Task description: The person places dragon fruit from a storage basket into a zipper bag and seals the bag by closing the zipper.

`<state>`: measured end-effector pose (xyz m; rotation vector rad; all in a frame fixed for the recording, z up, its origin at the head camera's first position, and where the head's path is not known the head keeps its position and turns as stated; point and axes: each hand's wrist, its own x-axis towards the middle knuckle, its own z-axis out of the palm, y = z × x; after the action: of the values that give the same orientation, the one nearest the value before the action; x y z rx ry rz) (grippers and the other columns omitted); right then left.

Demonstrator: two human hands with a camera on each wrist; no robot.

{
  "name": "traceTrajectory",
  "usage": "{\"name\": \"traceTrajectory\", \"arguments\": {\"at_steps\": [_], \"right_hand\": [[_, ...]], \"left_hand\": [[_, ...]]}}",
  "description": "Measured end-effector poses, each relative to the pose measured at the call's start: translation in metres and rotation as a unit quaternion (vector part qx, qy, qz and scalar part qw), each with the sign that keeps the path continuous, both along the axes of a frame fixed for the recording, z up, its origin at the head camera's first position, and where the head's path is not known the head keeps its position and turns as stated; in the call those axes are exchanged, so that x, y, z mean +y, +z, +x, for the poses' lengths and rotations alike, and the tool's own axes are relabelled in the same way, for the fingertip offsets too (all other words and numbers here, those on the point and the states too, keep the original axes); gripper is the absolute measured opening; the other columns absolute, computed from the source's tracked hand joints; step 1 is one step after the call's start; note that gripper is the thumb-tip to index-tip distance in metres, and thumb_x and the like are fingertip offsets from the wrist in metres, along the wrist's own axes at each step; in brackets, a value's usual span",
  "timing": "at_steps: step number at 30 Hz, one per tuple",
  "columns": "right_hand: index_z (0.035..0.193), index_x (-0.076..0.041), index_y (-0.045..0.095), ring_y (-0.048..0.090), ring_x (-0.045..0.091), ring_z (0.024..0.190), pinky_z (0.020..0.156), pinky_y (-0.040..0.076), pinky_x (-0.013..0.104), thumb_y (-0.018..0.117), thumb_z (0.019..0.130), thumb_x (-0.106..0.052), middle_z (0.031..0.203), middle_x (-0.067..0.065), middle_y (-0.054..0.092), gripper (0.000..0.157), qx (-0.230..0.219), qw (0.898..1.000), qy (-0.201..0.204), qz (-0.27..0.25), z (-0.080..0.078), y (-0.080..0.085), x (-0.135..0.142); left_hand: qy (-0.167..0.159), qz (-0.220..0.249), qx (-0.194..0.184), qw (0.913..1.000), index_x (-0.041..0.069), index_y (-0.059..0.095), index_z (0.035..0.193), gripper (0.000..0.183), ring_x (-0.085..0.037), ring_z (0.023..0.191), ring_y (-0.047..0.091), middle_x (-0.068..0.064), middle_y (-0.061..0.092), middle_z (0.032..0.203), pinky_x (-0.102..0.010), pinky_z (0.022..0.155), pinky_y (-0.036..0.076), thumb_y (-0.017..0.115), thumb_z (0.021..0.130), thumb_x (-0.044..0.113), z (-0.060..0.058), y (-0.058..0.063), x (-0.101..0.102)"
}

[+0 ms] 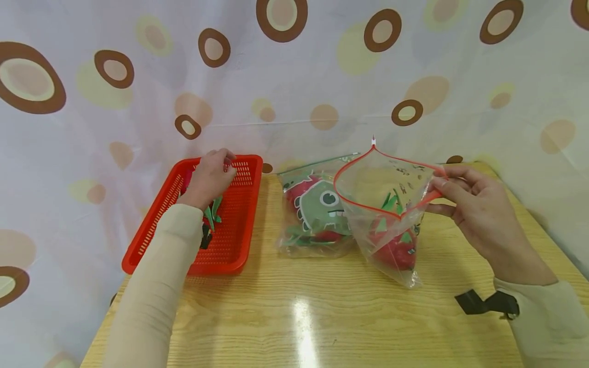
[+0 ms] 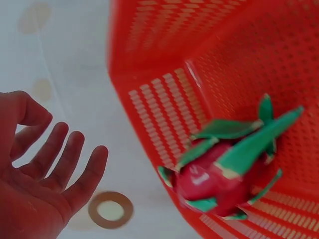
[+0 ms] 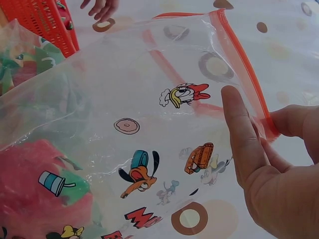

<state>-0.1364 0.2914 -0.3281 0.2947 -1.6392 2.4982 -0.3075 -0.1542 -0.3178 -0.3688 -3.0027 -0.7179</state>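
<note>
My right hand [image 1: 483, 214] pinches the red-edged rim of a clear zip bag [image 3: 99, 109], whose mouth gapes wide. Inside that bag lies a red dragon fruit [image 1: 394, 250] with green scales; cartoon prints cover the plastic. My left hand [image 1: 211, 176] is above the red plastic basket [image 1: 250, 214], its fingers loosely bent around nothing. In the left wrist view a dragon fruit [image 2: 214, 174] with long green leaves lies in the basket, apart from the left hand [image 2: 55, 174].
A second clear zip bag [image 1: 317, 214] with a green one-eyed monster print stands between the basket and the open bag, holding something red and green. The wooden table [image 1: 257, 312] meets a curtain [image 1: 294, 76] patterned with circles at the back.
</note>
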Motion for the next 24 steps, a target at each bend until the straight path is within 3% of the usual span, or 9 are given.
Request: {"name": "traceTrajectory", "arguments": {"at_steps": [5, 12, 18, 24], "right_hand": [[0.117, 0.008, 0.056, 0.072, 0.02, 0.085, 0.073, 0.06, 0.042, 0.053, 0.096, 0.009, 0.101, 0.011, 0.071, 0.021, -0.006, 1.0, -0.001, 0.003, 0.0, 0.0, 0.001], [0.118, 0.008, 0.056, 0.071, 0.02, 0.085, 0.072, 0.061, 0.041, 0.052, 0.096, 0.009, 0.103, 0.011, 0.069, 0.022, -0.012, 1.0, -0.007, 0.006, 0.001, -0.001, 0.002], [0.117, 0.007, 0.057, 0.071, 0.019, 0.085, 0.072, 0.061, 0.041, 0.053, 0.096, 0.009, 0.101, 0.011, 0.07, 0.021, -0.014, 1.0, -0.01, 0.002, 0.002, -0.001, 0.002], [0.119, 0.006, 0.057, 0.071, 0.019, 0.083, 0.073, 0.061, 0.041, 0.052, 0.097, 0.008, 0.096, 0.009, 0.071, 0.022, -0.017, 1.0, -0.005, 0.005, 0.002, 0.0, 0.002]], "left_hand": [[0.031, -0.027, -0.016, 0.999, 0.001, 0.052, 0.129, 0.036, -0.034, 0.104, 0.052, -0.02, 0.053, 0.126, -0.049, 0.092, 0.054, 0.052, 0.096, 0.016, -0.005, -0.006, -0.025], [0.1, -0.076, -0.043, 0.9912, -0.002, 0.045, 0.132, 0.045, -0.049, 0.12, 0.042, -0.033, 0.04, 0.135, -0.063, 0.098, 0.044, 0.053, 0.095, 0.023, -0.011, -0.019, -0.056], [0.132, -0.108, -0.115, 0.9787, 0.001, 0.026, 0.148, 0.071, -0.058, 0.131, 0.03, -0.04, 0.022, 0.145, -0.069, 0.106, 0.037, 0.062, 0.093, 0.029, -0.016, -0.026, -0.061], [0.126, -0.099, -0.18, 0.9705, 0.012, 0.012, 0.156, 0.089, -0.058, 0.131, 0.029, -0.038, 0.016, 0.147, -0.071, 0.102, 0.04, 0.069, 0.09, 0.027, -0.019, -0.027, -0.057]]}}
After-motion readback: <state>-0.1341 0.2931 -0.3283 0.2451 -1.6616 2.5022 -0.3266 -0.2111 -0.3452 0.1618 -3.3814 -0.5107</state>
